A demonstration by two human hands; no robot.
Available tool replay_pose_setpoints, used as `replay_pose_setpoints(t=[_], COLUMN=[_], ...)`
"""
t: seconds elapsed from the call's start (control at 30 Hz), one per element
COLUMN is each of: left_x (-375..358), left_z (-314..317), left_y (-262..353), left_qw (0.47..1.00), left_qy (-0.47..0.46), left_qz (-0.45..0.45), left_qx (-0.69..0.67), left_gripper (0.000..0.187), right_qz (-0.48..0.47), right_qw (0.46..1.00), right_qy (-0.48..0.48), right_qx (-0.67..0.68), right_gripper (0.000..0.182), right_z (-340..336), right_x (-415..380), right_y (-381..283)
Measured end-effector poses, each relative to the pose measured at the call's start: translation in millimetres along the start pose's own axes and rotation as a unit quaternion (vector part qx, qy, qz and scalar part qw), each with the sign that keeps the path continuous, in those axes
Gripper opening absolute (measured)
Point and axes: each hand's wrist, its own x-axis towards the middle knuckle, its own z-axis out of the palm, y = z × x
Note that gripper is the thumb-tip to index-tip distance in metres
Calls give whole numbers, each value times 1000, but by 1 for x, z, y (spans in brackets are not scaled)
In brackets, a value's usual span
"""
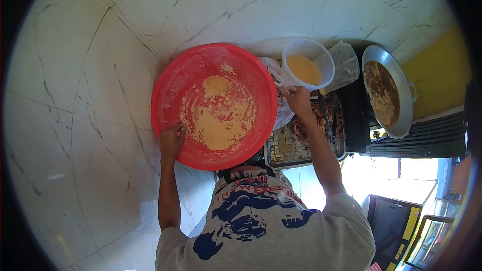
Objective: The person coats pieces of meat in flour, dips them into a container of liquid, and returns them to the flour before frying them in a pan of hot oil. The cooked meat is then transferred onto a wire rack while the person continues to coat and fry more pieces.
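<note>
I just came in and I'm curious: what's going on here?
A person has the left hand at the edge of a red basin with pale yellow powder inside. The right hand is near the other edge, by a white bag; I can't tell what it grips. Beyond stand a tub of yellowish liquid, a tray with browned pieces and a pan of food.

Strong light from near right blows out the area around the cabinet (387, 223); the tub (216, 50) gets softer, even light. Small glare spot on the far tiles (281, 12). Fisheye: dark edges left and right, tile lines bowed, fine detail soft.
</note>
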Motion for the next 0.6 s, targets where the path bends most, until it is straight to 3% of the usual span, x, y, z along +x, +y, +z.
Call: replay_pose_setpoints(t=[0.2, 0.3, 0.43, 0.5, 0.6], left_x=[1, 2, 4, 6, 18], left_z=[0, -1, -5, 4, 1], left_y=[-1, 0, 3, -1, 20], left_qw=[1000, 1000, 1000, 996, 967], left_qy=[0, -10, -14, -15, -43], left_qz=[7, 4, 7, 13, -5], left_qx=[-1, 0, -14, -89, -251], left_gripper=[19, 19, 22, 23, 25], right_qz=[3, -60, -21, -26, -58], right_qw=[998, 994, 990, 986, 993], right_qy=[38, 61, 44, 54, -3], right_qx=[56, 73, 135, 157, 98], right_gripper=[19, 20, 22, 22, 21], right_z=[-47, -74, -109, -125, -154], right_x=[4, 7, 16, 22, 26], right_y=[-42, -68, -101, -113, -144])
